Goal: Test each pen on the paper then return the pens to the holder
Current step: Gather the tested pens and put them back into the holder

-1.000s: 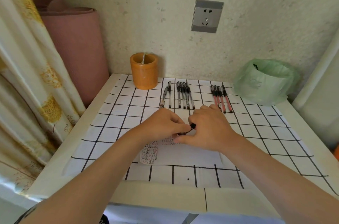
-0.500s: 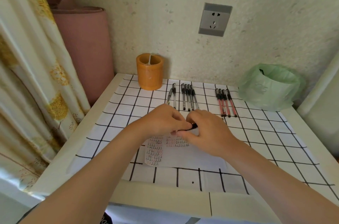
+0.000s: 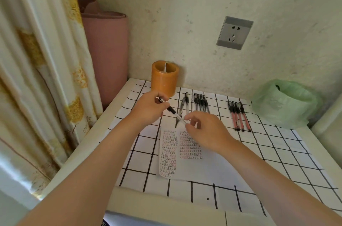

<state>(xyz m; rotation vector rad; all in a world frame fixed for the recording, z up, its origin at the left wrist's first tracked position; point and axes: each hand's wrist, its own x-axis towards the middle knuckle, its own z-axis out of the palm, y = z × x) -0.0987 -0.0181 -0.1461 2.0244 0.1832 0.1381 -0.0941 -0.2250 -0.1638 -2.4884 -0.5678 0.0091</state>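
1. While the left hand (image 3: 149, 109) curls its fingers round the dark end of a pen (image 3: 173, 111), the right hand (image 3: 207, 131) pinches the clear end of that pen between thumb and fingertips.
2. Held in the air by both hands, the pen slants down from upper left to lower right, above the far edge of the paper (image 3: 203, 168) and just in front of the holder (image 3: 164, 81).
3. The holder, an orange cylinder, stands upright at the back of the surface (image 3: 162, 209), close to the wall. Something thin and pale shows inside it, too small to tell what it is.
4. The paper lies flat on a checked cloth (image 3: 277, 153). Its left part is filled with rows of small black and red marks.
5. Other pens lie on the cloth in three groups:
   - a pair of pens (image 3: 187, 104) just behind the right hand's fingertips;
   - four black pens (image 3: 200, 103) side by side, just to the right of the pair;
   - three red pens (image 3: 238, 117) further right, apart from the black ones.
6. A green plastic bag (image 3: 285, 103) sits at the back right corner, near the red pens.
7. A wall socket (image 3: 234, 35) is set in the wall above the pens.
8. A pink roll (image 3: 107, 49) stands on end between a curtain (image 3: 37, 59) and the left edge of the surface.
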